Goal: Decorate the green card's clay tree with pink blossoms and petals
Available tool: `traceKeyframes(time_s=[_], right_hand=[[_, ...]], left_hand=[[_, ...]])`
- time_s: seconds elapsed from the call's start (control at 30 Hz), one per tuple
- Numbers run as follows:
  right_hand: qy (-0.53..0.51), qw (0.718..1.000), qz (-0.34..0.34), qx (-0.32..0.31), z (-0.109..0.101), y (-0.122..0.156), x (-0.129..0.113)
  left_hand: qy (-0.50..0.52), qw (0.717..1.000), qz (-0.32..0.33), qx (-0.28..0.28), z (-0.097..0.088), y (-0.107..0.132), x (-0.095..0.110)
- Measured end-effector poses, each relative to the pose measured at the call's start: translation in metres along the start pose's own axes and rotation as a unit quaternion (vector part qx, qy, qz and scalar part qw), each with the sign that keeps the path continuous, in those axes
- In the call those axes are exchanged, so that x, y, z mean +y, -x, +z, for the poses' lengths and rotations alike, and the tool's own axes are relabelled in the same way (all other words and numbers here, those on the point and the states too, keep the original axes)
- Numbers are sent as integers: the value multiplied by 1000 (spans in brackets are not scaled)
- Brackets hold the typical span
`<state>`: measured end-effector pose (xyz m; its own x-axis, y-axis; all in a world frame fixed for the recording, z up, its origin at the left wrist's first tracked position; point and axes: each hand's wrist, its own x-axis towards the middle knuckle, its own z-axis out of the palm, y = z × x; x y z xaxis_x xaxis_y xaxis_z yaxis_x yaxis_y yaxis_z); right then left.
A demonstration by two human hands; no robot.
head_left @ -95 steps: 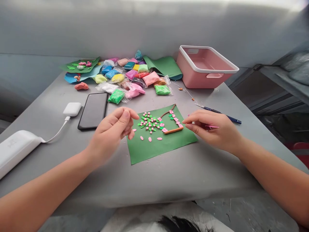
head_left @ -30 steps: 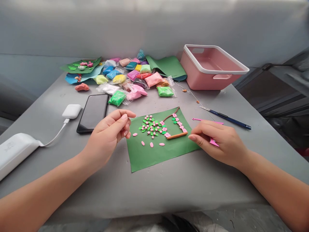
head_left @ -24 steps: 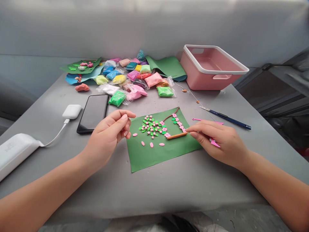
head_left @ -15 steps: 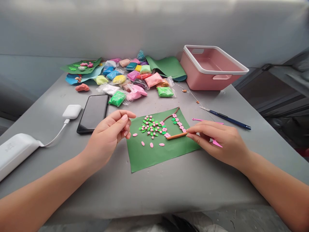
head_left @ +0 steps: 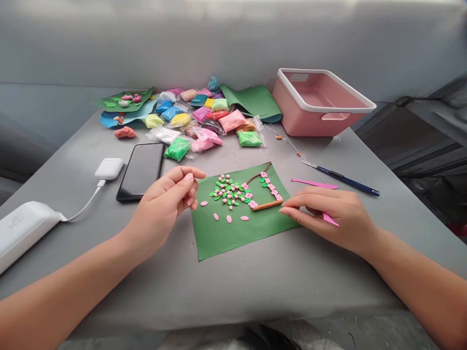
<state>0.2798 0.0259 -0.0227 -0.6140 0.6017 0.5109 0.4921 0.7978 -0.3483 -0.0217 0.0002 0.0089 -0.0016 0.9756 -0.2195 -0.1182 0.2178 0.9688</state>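
Observation:
A green sheet (head_left: 233, 238) lies on the table, carrying a clay picture with pink buds and green leaves (head_left: 229, 190), pink flowers (head_left: 270, 186) and an orange-brown clay strip (head_left: 268, 204). Several flat pink ovals (head_left: 229, 219) rest below the buds. To the sheet's left, my left hand (head_left: 164, 201) is raised with its fingers curled and thumb against them; whatever it may hold is hidden. My right hand (head_left: 324, 211) is at the sheet's right edge, thumb and forefinger just off the strip's end. From its curled fingers sticks the pointed end of a pink clay modelling tool (head_left: 331, 219).
Another pink tool (head_left: 314, 183) and a dark blue craft knife (head_left: 343, 180) lie beyond my right hand. A pink basket (head_left: 310, 119) stands at the back right. Bagged clay (head_left: 200, 116) is heaped at the back. A phone (head_left: 141, 170) and white charger (head_left: 29, 231) are left.
My right hand has let go of the strip's end and drawn slightly down and away, with the pink tool still in its fingers. My left hand stays where it was.

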Motion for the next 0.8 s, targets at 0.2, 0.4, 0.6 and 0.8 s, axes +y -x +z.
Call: traceKeyframes(time_s=[0.2,0.4,0.6,0.8], right_hand=[[2,1000,5,10,-1,-1,-2],[1,1000,-1,17,-1,-1,-3],[5,1000,5,15,-1,0,-2],[0,1000,-1,-1,-2,-1,-2]], left_hand=[[-3,1000,-1,0,-1,-1,-2],[-3,1000,2,0,0,-1,-1],[-3,1000,1,-1,1,-1,1],[-2,1000,-2,1,1,-1,0]])
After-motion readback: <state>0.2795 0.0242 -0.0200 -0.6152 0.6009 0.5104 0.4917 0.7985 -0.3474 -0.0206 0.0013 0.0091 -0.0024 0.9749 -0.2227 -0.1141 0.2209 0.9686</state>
